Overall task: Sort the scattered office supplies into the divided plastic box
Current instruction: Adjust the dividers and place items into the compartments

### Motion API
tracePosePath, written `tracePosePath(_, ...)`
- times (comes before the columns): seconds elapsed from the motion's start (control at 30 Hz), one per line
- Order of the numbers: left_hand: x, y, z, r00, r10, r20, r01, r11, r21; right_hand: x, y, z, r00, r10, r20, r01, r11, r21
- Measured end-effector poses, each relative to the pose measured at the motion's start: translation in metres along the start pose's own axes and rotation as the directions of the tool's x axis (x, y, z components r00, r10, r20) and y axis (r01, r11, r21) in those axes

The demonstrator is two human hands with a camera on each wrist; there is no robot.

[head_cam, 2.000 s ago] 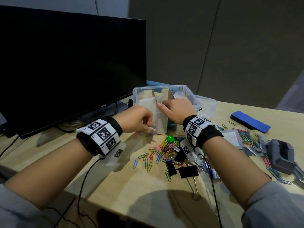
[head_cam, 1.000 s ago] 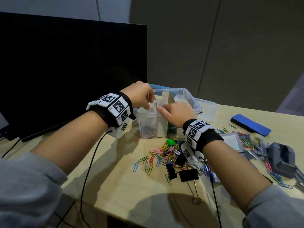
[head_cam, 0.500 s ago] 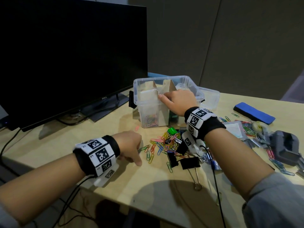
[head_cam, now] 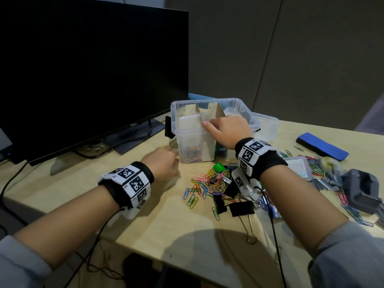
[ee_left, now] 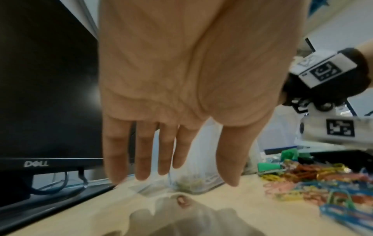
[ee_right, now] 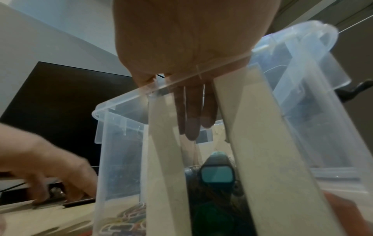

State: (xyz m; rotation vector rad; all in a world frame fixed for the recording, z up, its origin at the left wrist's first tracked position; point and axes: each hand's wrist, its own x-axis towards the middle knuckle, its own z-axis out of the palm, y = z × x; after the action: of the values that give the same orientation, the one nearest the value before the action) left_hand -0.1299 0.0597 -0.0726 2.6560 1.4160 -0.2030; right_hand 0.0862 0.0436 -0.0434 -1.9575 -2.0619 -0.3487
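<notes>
- My right hand [head_cam: 227, 129] rests over the near rim of the clear plastic box [head_cam: 243, 104], fingers [ee_right: 191, 118] straight and dipping into the middle compartment between two beige cardboard dividers [ee_right: 163, 159]; it holds nothing, thumb lying along the left divider's top edge.
- My left hand [head_cam: 164, 163] hovers low over the pale wooden desk [head_cam: 166, 225] just left of the box, fingers [ee_left: 141, 151] spread straight and loose, empty.
- A small pink item [ee_left: 182, 202] lies on the desk under that hand; it is too blurred to tell what it is.
- Coloured paper clips [head_cam: 192, 153] sit in the box's left compartment; dark items lie in the middle one.
- More coloured paper clips [head_cam: 207, 183] lie scattered just in front of the box, mixed with black binder clips [head_cam: 241, 207] and a green binder clip [head_cam: 218, 168].
- Farther right: a grey stapler [head_cam: 363, 191] and a blue eraser pad [head_cam: 322, 146].
- A black Dell monitor [head_cam: 83, 80] stands at left.
</notes>
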Motion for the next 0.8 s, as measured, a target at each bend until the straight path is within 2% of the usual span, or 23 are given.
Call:
tracePosePath(0.07, -0.002, -0.005, 0.003, 0.994, -0.008, 0.108, -0.003, 0.995, 0.096, 0.0, 0.0, 0.0, 1.0, 0.001, 0.001, -0.001, 1.0, 0.003)
tracePosePath(0.13, -0.005, -0.006, 0.008, 0.965, -0.007, 0.261, -0.038, 0.985, 0.166, 0.0, 0.001, 0.0, 1.0, 0.004, 0.005, -0.005, 1.0, 0.008)
tracePosePath(0.2, -0.01, -0.004, 0.013, 0.951, 0.005, 0.31, -0.071, 0.976, 0.205, 0.0, 0.0, 0.001, 1.0, 0.006, 0.004, -0.006, 1.0, 0.01)
tracePosePath(0.33, -0.024, 0.011, 0.019, 0.949, 0.085, 0.303, -0.157, 0.962, 0.222, 0.001, 0.001, 0.003, 1.0, 0.004, -0.014, -0.004, 1.0, 0.007)
tracePosePath(0.47, -0.031, 0.025, 0.025, 0.933, 0.203, 0.297, -0.259, 0.952, 0.165, 0.0, 0.0, 0.003, 1.0, 0.003, -0.013, -0.003, 1.0, -0.002)
tracePosePath(0.57, -0.028, 0.03, 0.024, 0.946, 0.282, 0.161, -0.291, 0.956, 0.036, -0.001, -0.001, 0.0, 1.0, 0.013, -0.003, -0.013, 1.0, -0.008)
tracePosePath(0.63, -0.024, 0.033, 0.024, 0.961, 0.266, 0.073, -0.262, 0.963, -0.058, -0.002, -0.002, -0.001, 1.0, 0.017, 0.003, -0.017, 1.0, -0.006)
tracePosePath(0.8, -0.015, 0.043, 0.021, 0.952, 0.243, 0.184, -0.229, 0.969, -0.096, -0.003, -0.003, -0.003, 1.0, 0.015, 0.011, -0.015, 1.0, 0.007)
